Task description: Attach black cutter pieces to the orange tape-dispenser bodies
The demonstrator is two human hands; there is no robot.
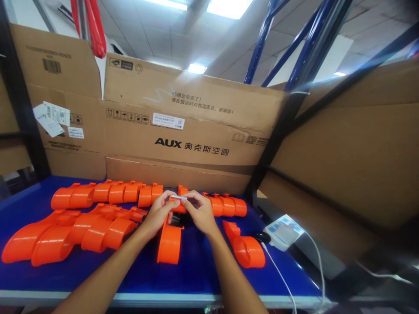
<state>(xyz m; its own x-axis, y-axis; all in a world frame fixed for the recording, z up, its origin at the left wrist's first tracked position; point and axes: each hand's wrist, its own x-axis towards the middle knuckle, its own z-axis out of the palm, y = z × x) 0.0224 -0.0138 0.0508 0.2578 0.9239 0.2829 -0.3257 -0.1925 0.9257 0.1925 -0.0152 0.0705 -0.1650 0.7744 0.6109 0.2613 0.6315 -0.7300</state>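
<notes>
At the middle of the blue table, my left hand (162, 213) and my right hand (200, 213) are close together, both closed. Between their fingertips is a thin white strip (179, 197), pinched at its two ends. An orange curved plastic part (169, 246) stands just below my left hand; whether that hand also touches it, I cannot tell. Something black (177, 219) shows between the hands, partly hidden by the fingers. More orange curved parts (216, 206) stand behind my right hand.
Rows of orange curved parts (94, 231) fill the table's left side, with another row (124, 192) along the back. One orange part (249, 252) lies at right, near a white device (284, 232) with a white cable (278, 274). Cardboard (183, 113) walls the back.
</notes>
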